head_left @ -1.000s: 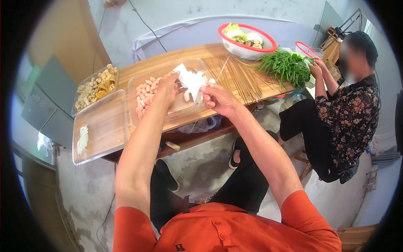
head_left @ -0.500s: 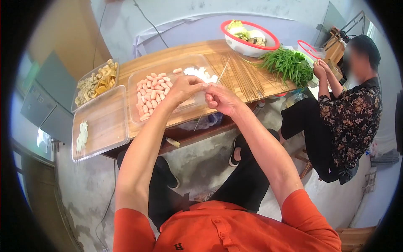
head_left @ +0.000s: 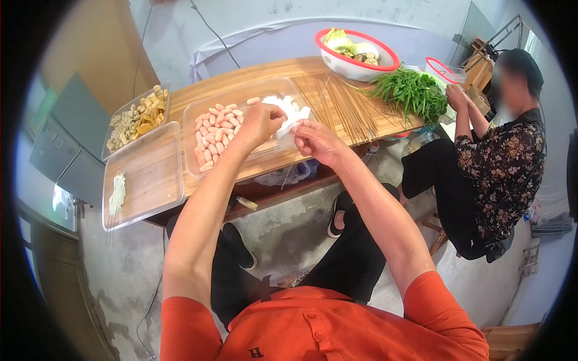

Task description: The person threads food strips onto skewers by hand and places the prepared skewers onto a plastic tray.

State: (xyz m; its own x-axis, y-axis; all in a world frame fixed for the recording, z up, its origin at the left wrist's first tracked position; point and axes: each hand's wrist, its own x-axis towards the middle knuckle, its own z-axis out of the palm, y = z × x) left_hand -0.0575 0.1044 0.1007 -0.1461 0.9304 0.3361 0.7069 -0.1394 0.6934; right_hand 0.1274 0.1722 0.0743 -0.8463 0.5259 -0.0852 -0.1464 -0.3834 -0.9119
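Observation:
Fingertips pinched, my left hand (head_left: pixel 264 125) hovers over the clear tub (head_left: pixel 191 163), right beside a heap of white pieces (head_left: pixel 288 108). Whatever lies between those fingertips is hidden. Just to the right, my right hand (head_left: pixel 316 141) is closed on a thin skewer (head_left: pixel 289 173), whose lower end slants down below the hand. White material at its fingertips blends with the heap, so I cannot tell whether any is on the skewer. Many small pink sausages (head_left: pixel 220 129) fill the tub's left part.
Loose skewers (head_left: pixel 346 111) lie beside leafy greens (head_left: pixel 412 93) on the wooden table (head_left: pixel 241 75). Behind is a red-rimmed bowl (head_left: pixel 388 63) of vegetables. At left are a tray with skewered pale strips (head_left: pixel 118 194) and a box of food pieces (head_left: pixel 138 117). Another person (head_left: pixel 497 162) sits at right.
My hands have moved apart, the left going slightly left. The skewer's upper length no longer shows above my hands; its lower end is steeper. The other person's hands have shifted slightly.

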